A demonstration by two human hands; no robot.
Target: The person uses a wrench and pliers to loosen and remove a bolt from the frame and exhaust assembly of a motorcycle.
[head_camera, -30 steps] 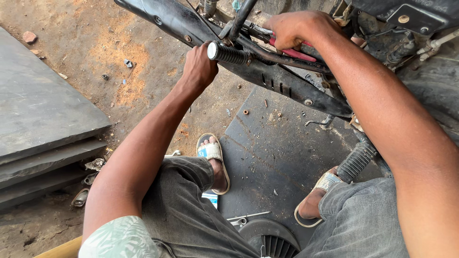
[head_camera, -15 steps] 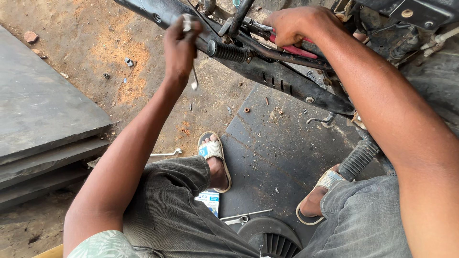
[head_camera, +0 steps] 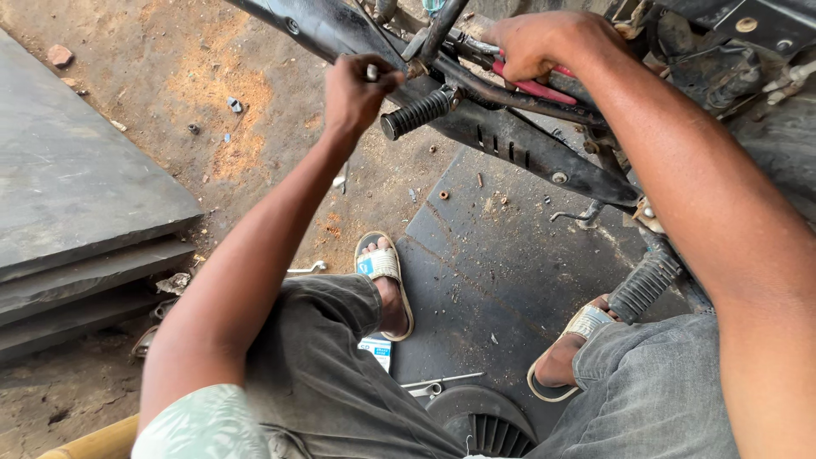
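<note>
My left hand (head_camera: 357, 89) is closed in a fist around a small metal tool, whose tip shows above the knuckles. It is held against the black motorcycle frame (head_camera: 510, 140), just left of a ribbed black rubber footpeg (head_camera: 418, 112). My right hand (head_camera: 544, 42) reaches over the frame from the right and grips a red-handled tool (head_camera: 537, 87) pressed to a metal tube. A second ribbed footpeg (head_camera: 643, 285) hangs lower, near my right knee.
Stacked grey slabs (head_camera: 76, 204) lie at the left. A dark mat (head_camera: 501, 272) under the bike carries loose bolts (head_camera: 442, 194). A spanner (head_camera: 308, 269) lies in the dirt, a thin tool (head_camera: 442, 382) by a round ribbed black part (head_camera: 480, 421). My sandalled feet rest on the ground.
My left hand left the footpeg's end, took hold of a thin metal tool and rose to the frame above the peg. My right hand stayed on the red-handled tool.
</note>
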